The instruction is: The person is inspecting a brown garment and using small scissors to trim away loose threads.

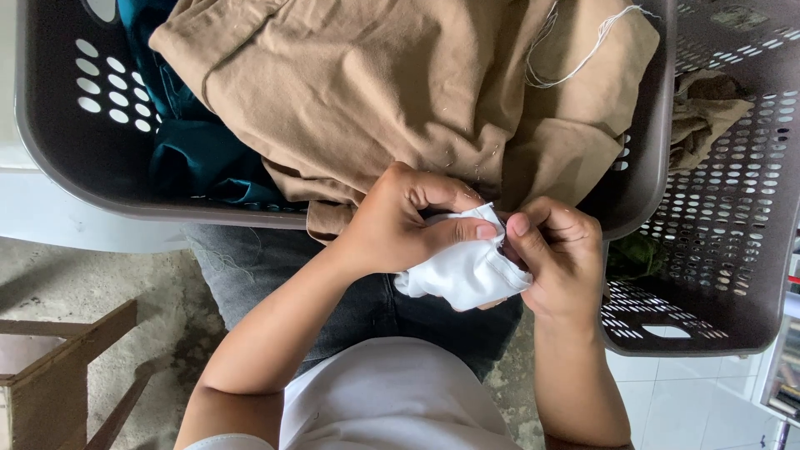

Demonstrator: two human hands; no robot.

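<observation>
White cloth (467,271) pinched between left hand (400,221) and right hand (562,254), both clamped on it, just below brown laundry basket (58,158) with tan fabric (392,92).

No packages, labels, signs or screens show anywhere here. At the far right edge, low down, something like stacked items on a shelf is too cut off and blurred to tell.
</observation>
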